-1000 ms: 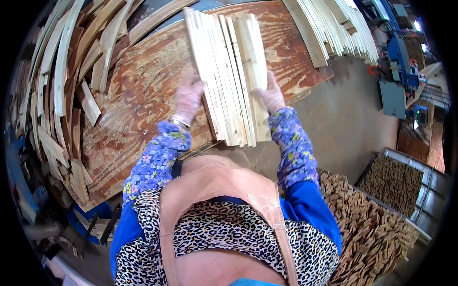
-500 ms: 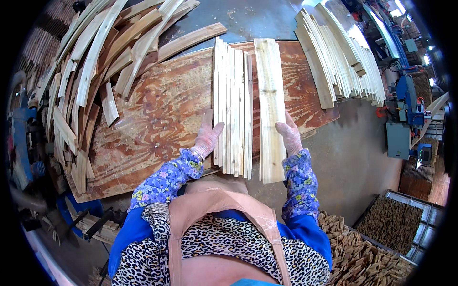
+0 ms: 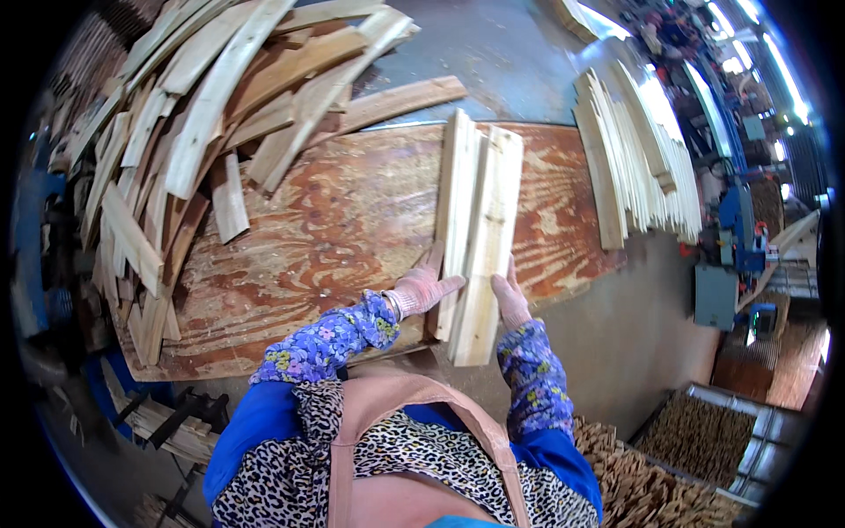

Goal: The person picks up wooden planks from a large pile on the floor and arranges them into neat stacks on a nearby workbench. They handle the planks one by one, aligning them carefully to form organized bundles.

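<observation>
From my feed this is a workshop with a grey concrete floor (image 3: 616, 343). A reddish-brown plywood worktop (image 3: 343, 229) fills the middle. At ten o'clock there's a loose heap of rough pale wooden offcuts (image 3: 167, 150), and at two o'clock a neat row of thin pale wooden slats (image 3: 642, 158). Blue metal machinery (image 3: 735, 238) sits at three o'clock, a metal-framed bin of small brown wood pieces (image 3: 704, 440) at four. Bright daylight glares in at one o'clock.

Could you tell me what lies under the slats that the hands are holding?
A plywood board lies under the slats; their near ends overhang its edge above the floor. The board beneath them is hidden.
</observation>
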Available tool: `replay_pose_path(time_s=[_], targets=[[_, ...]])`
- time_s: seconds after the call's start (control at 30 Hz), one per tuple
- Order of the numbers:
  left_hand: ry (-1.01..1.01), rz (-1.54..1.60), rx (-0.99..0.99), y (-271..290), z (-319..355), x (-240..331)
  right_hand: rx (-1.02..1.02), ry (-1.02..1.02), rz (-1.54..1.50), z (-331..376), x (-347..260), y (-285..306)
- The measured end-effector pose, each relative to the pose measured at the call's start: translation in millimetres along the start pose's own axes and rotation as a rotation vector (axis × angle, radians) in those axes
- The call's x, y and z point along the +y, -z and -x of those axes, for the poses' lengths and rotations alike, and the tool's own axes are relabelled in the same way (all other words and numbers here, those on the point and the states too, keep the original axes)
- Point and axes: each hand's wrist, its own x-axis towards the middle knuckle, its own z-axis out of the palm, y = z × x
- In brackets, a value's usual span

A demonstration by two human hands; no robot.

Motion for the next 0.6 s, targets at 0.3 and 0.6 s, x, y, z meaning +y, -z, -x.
replay_pose_path(time_s=[0.3, 0.6], targets=[[0.206, -0.838, 0.948, 251.9, 15.7, -56.5, 0.396, 0.334, 0.223, 5.3, -41.0, -10.2], [0.161, -0.273, 0.333, 250.4, 86.2, -8.7, 0.020, 0.253, 0.418, -30.4, -63.8, -232.7]])
